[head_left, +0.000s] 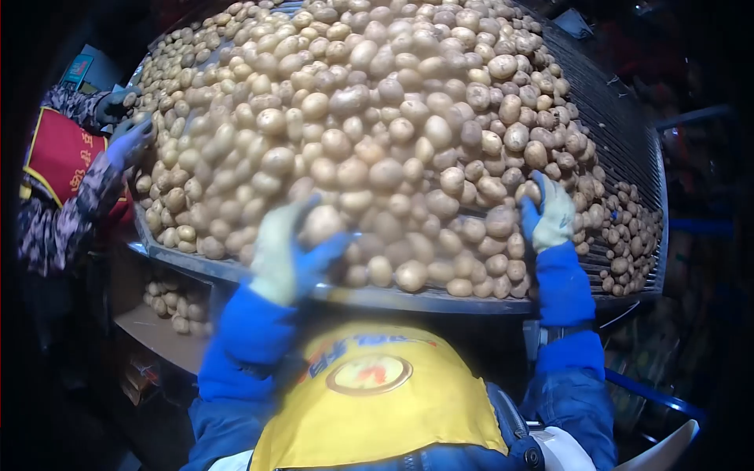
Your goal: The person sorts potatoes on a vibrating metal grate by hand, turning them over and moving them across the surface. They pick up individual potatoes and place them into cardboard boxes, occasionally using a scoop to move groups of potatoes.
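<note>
A broad heap of potatoes (377,173) covers the sorting table in front of me. My left hand (290,250), in a pale glove with blue fingers, is at the near edge with thumb and fingers spread apart. A potato (322,224) lies in the gap between them; the hand does not look closed on it. Farther right, my right hand (552,213), in a similar glove, has its fingers curled round a potato (529,191) on top of the heap. Parts of the heap near my left hand are blurred.
Dark slats (605,86) show along the table's right side. A metal edge (408,298) runs along the front. At left, a co-worker's gloved hand (129,143) touches the heap. Below the left edge, a box (161,334) holds several potatoes. My yellow apron (385,416) is close to the front edge.
</note>
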Demonstrator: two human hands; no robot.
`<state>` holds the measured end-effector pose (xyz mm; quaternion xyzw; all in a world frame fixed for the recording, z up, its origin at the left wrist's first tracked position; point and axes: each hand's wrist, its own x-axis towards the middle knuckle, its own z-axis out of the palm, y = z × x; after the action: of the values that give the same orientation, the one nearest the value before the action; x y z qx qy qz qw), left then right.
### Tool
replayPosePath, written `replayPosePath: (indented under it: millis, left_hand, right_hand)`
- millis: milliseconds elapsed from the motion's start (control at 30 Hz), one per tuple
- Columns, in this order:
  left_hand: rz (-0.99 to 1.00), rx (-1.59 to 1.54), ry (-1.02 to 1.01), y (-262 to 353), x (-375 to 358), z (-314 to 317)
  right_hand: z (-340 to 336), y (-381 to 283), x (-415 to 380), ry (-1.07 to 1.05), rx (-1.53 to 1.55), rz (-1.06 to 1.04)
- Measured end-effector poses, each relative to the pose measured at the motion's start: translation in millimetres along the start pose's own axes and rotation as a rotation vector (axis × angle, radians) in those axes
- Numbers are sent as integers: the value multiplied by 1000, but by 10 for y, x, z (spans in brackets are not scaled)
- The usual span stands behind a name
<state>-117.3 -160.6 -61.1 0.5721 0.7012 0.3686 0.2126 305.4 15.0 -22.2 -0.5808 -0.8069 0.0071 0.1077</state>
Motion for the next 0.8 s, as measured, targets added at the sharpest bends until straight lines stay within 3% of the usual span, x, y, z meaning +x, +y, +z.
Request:
replayPosePath:
  millis: [67,133,200,233,300,333,367,467,533,600,633,733,767,800]
  left_hand:
    - [-333,-683,-45,106,3,-61]
    - [-499,-1030,-170,20,-45,-98]
    - [-625,-1434,-333,-284,-134,6]
    - [-862,-1629,-103,9,-171,61]
    - [-831,-1896,-241,146,-107,85]
    - [-806,-2024,-298,151,-79,56]
    - [-697,-2276,-430,-26,-110,146]
    - [-808,-2152,-329,48,-138,108]
    - [-775,-2144,-279,92,-167,114]
    - [-800,-2180,-204,144,-200,116]
    - [-806,-1985,-94,149,-219,189]
    - [-737,-1397,-207,227,-303,196]
    - [-525,-972,-361,107,-253,195]
    - [-436,-817,-354,165,-266,235]
  right_hand:
    - [13,306,-8,118,-29,89]
    - [-95,343,-24,248,-344,-32]
    - [-221,105,-72,250,-117,-90]
    - [-253,-122,-152,159,-36,-91]
    - [-322,-575,-314,-22,126,-71]
    - [-264,-646,-359,-44,29,-270]
    - [-190,-709,-362,-83,-18,-280]
    - [41,-798,-366,-164,-73,-272]
    - [96,-681,-398,-179,-16,-199]
    - [61,-597,-426,-204,-30,-257]
    - [4,-576,-409,-233,-21,-288]
    - [-26,-603,-327,-278,12,-280]
    - [-14,-617,-300,-288,24,-257]
    - [31,-603,-274,-288,34,-244]
